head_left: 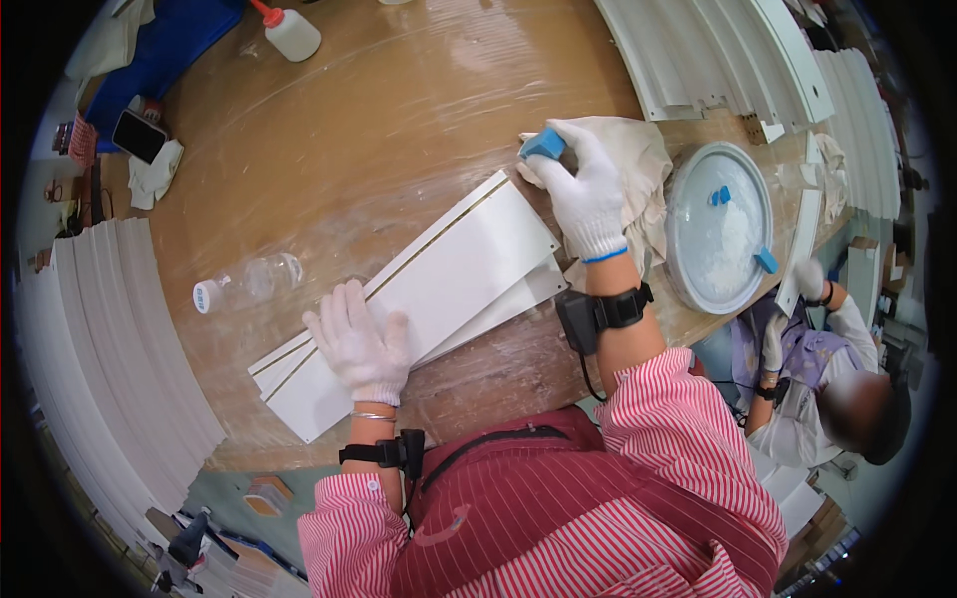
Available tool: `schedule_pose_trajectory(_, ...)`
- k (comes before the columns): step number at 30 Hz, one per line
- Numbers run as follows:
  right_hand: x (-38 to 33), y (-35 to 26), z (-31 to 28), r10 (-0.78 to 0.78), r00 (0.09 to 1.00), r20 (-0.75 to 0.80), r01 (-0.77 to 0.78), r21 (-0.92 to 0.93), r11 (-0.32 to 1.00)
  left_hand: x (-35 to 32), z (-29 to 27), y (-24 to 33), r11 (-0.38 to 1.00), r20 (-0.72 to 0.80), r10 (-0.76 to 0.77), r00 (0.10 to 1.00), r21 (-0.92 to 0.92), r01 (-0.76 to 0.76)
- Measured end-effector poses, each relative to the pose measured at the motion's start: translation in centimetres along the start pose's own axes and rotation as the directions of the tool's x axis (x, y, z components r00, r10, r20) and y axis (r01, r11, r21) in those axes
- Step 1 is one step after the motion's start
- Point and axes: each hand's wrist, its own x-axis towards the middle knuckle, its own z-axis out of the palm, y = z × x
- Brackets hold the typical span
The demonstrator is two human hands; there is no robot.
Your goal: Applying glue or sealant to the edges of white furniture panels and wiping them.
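Lying diagonally across the plastic-wrapped wooden table (399, 110) is a stack of white panels (449, 269), a thin dark groove running along the top one. The left hand (361, 344), gloved in white, is pressing flat with fingers spread on the lower end of the stack. The right hand (586, 189), also gloved, is pinching a small blue block (543, 145) just past the stack's upper end, over a crumpled beige cloth (643, 164). Beside the cloth is sitting a round grey tray (688, 179) holding white powder (with small blue pieces in it). A clear empty bottle (249, 281) is lying left of the panels, and a red-capped squeeze bottle (291, 33) is resting farther up the table.
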Motion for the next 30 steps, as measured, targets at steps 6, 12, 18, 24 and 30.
schedule_pose_trajectory(6, -5.7, -0.9, -5.4, 0.231, 0.972, -0.046, -0.198, 0.370, 0.908, 1.4, -0.1, 1.0, 0.997, -0.026, -0.007, 1.000, 0.076, 0.009)
schedule_pose_trajectory(12, -8.9, -0.7, -11.7, 0.214, 0.959, -0.187, -0.186, 0.160, 0.969, 6.6, 3.2, 8.2, 0.995, -0.157, -0.050, 0.986, 0.073, 0.062)
schedule_pose_trajectory(18, -8.2, -1.3, -15.7, 0.059, 0.981, -0.182, -0.066, -0.032, 0.997, 4.3, 2.6, 18.3, 0.703, 0.185, 0.651, 0.736, -0.514, -0.493)
schedule_pose_trajectory(24, -5.6, -2.9, -10.0, 0.010, 0.998, 0.058, -0.015, 0.086, 0.996, -0.1, 1.9, 14.2, 0.888, -0.149, 0.178, 0.973, -0.402, -0.224)
schedule_pose_trajectory(30, -6.0, -5.1, 3.1, 0.078, 0.893, 0.443, -0.128, 0.082, 0.988, -1.5, 2.2, 4.2, 0.971, 0.072, -0.105, 0.992, -0.206, 0.118)
